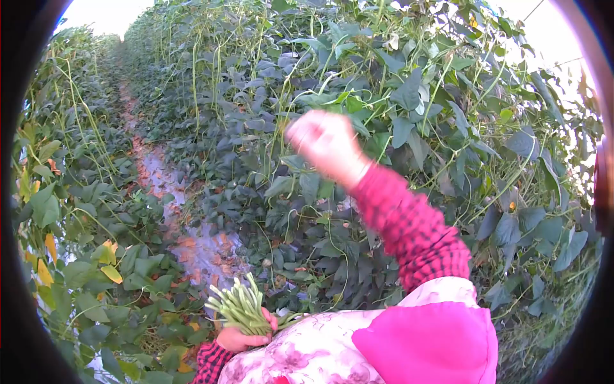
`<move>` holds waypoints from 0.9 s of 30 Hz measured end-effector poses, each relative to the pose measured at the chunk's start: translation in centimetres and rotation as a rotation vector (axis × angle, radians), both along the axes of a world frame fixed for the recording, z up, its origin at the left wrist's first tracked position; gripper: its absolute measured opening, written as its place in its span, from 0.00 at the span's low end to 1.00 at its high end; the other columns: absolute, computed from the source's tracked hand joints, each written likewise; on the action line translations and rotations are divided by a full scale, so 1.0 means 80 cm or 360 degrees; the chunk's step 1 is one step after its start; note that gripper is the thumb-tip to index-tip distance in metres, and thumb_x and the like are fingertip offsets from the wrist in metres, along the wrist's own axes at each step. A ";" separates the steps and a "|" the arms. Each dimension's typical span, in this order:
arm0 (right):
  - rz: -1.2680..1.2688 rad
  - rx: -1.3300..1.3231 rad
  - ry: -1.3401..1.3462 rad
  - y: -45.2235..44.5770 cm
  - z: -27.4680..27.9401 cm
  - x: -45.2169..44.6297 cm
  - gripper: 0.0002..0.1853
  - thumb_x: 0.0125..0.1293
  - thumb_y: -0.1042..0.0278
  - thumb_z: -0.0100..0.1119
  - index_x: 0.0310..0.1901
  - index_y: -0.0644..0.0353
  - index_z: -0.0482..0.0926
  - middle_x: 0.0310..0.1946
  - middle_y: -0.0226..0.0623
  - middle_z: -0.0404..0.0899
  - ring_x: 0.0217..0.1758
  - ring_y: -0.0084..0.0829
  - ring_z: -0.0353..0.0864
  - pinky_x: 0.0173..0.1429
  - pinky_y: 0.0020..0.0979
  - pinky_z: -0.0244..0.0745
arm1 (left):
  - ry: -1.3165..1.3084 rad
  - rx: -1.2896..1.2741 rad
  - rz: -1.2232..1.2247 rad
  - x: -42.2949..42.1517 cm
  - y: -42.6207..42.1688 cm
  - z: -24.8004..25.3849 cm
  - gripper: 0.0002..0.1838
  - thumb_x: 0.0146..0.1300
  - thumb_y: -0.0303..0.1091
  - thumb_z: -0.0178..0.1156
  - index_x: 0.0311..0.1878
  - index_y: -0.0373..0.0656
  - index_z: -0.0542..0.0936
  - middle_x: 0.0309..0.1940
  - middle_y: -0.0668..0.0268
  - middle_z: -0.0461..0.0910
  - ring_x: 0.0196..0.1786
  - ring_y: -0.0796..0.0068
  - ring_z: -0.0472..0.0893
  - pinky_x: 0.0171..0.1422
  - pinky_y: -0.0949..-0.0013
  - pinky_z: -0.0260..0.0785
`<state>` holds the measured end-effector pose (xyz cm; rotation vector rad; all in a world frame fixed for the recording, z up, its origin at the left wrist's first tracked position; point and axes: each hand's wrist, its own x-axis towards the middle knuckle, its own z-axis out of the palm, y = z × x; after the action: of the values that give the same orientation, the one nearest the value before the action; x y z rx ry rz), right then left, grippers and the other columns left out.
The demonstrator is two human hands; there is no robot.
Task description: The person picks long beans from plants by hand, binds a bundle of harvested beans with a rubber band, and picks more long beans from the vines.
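Observation:
At the lower middle, my left hand is wrapped round a bundle of long green beans, held against the flowered clothing on my body. The cut-looking ends of the bundle point up and to the left. My right hand is raised in front of the leafy vines on the right. Motion smears its fingers, and whether it holds anything cannot be made out. Thin green bean pods hang among the vines to the left of my right hand.
A narrow path with pale sheeting and brown dry leaves runs from the lower middle to the upper left. Leafy plants with some yellow leaves line its left side. Dense vines rise on its right.

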<state>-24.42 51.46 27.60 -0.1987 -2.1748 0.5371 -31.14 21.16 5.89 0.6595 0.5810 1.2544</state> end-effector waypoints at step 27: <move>-0.0550 -0.0924 0.0555 0.257 0.114 0.076 0.11 0.63 0.67 0.42 0.38 0.66 0.72 0.19 0.30 0.71 0.16 0.19 0.62 0.18 0.24 0.61 | 0.0016 -0.0082 0.0587 -0.007 -0.018 -0.058 0.25 0.41 0.17 0.63 0.45 0.40 0.67 0.40 0.57 0.71 0.42 0.69 0.73 0.46 0.67 0.69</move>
<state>-18.34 72.03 36.73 -0.7223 -1.5586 0.9133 -31.73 19.75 1.27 0.5298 0.7645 1.5735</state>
